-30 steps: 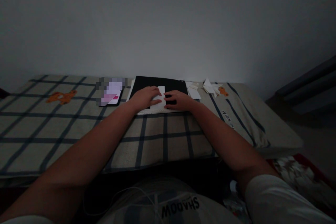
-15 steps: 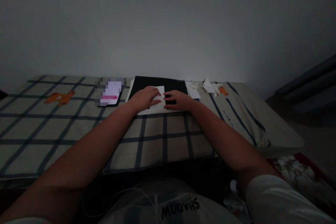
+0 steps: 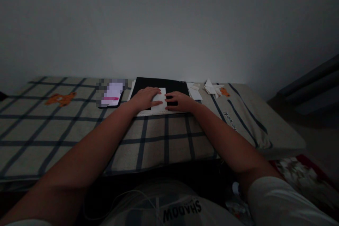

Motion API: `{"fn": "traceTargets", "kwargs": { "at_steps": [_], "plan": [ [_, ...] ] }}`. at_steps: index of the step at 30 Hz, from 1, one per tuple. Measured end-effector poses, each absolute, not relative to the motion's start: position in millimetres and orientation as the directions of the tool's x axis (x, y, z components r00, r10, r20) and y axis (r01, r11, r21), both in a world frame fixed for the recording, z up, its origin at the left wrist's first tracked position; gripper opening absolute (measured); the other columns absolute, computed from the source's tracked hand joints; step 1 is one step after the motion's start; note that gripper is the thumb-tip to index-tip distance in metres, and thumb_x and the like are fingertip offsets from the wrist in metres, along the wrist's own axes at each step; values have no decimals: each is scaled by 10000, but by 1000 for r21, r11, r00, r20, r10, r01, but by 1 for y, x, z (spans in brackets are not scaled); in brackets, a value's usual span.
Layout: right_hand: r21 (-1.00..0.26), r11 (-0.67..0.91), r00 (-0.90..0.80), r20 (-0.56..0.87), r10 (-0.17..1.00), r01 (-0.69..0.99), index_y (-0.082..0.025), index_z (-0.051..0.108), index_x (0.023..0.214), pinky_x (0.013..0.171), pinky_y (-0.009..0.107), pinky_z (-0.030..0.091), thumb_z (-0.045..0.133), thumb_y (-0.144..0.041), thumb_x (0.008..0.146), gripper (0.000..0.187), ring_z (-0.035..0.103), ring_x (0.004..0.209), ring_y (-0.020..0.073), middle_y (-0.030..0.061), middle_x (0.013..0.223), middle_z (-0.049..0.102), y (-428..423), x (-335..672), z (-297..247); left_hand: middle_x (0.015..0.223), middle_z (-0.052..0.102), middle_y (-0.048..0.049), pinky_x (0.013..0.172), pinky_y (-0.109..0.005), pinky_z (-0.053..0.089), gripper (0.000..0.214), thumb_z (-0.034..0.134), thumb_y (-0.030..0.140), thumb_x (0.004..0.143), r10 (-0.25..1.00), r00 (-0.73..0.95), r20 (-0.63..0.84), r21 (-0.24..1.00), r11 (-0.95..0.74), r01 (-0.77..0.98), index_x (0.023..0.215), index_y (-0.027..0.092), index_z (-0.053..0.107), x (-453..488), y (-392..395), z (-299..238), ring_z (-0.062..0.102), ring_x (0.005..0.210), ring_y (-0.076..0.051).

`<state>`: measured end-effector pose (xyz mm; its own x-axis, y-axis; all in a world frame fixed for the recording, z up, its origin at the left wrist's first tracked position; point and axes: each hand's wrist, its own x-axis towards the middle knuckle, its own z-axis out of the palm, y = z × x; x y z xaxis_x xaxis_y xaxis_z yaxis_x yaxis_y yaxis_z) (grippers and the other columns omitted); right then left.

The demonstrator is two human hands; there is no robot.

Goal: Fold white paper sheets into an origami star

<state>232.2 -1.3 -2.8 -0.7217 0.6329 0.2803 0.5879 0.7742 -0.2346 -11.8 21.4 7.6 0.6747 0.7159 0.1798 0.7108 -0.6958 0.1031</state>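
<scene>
White paper [image 3: 163, 94] on black pad [image 3: 159, 82] — left hand [image 3: 145, 99], right hand [image 3: 180, 101] pressing it.

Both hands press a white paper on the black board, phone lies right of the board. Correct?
Not quite. The head view shows the phone lying left of the black board, not right. The rest holds: left hand and right hand press the white paper on the board.

both arms are extended forward, bare to the short sleeves, and converge toward the centre. the left hand [image 3: 145, 98] lies palm down, fingers spread flat and pointing toward the right. the right hand [image 3: 179, 101] lies palm down just beside it, fingers slightly curled, fingertips nearly meeting those of the left. neither hand is closed in a grip.
</scene>
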Motion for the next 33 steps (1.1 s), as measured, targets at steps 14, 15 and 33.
{"fn": "traceTargets", "kwargs": {
  "at_steps": [14,15,33],
  "plan": [
    [-207,784,-732,282,620,585,-137,711,1178,1063,474,428,677,-387,868,399,549,1264,287,182,1360,598,-1,233,-4,1509,459,-79,1037,-474,385,598,533,604,860,775,623,107,122,-632,765,1341,248,523,-13,30,9,443,1312,-332],
    [-208,786,-733,284,618,582,-125,710,1179,1063,475,428,679,-386,867,408,550,1263,291,192,1358,596,-1,233,-4,1516,454,-70,1043,-478,380,583,520,597,870,777,620,109,130,-630,766,1339,250,528,-13,29,9,442,1315,-330],
    [-204,792,-734,300,610,575,-116,711,1173,1052,470,437,688,-385,860,414,561,1246,292,196,1352,600,1,234,-7,1206,708,-8,885,-354,477,259,513,350,917,836,492,244,134,-532,836,1063,270,711,6,28,18,607,1142,-248]
  ]
}}
